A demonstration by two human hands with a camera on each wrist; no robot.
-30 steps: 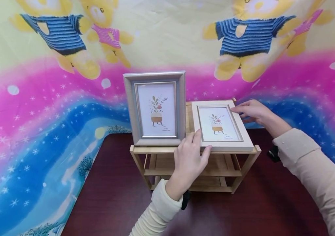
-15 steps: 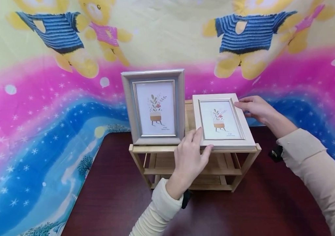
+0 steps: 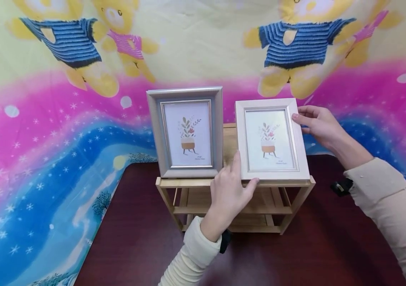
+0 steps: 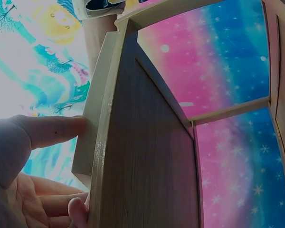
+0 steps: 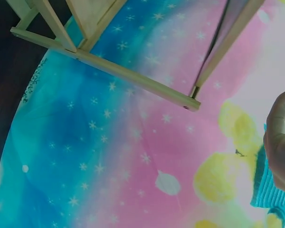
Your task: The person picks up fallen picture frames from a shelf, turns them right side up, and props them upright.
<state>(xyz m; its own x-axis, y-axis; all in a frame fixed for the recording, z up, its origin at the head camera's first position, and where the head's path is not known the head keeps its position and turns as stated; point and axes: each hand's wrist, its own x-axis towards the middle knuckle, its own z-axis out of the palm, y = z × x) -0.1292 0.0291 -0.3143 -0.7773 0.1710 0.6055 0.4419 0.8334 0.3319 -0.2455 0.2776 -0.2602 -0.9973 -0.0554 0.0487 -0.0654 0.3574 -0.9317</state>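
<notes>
A white picture frame (image 3: 268,139), with a potted-plant picture in it, leans back at a slant on the right half of a wooden rack's top (image 3: 276,184). My right hand (image 3: 320,125) pinches its upper right edge, thumb on the front face. My left hand (image 3: 228,194) touches the lower left corner, index finger along the left side and thumb at the bottom edge. In the left wrist view, the straight thumb (image 4: 57,132) meets the frame's pale edge (image 4: 92,114). The right wrist view shows only part of my right hand (image 5: 281,142) at its border.
A larger grey picture frame (image 3: 156,135) with a similar picture stands upright on the rack's left half. The rack has lower shelves and stands on a dark red table (image 3: 135,238). A bear-print cloth (image 3: 203,47) hangs close behind.
The white frame has gone from lying nearly flat to a steep slant, its far edge raised by my right hand. My left hand has stayed at the near left corner.
</notes>
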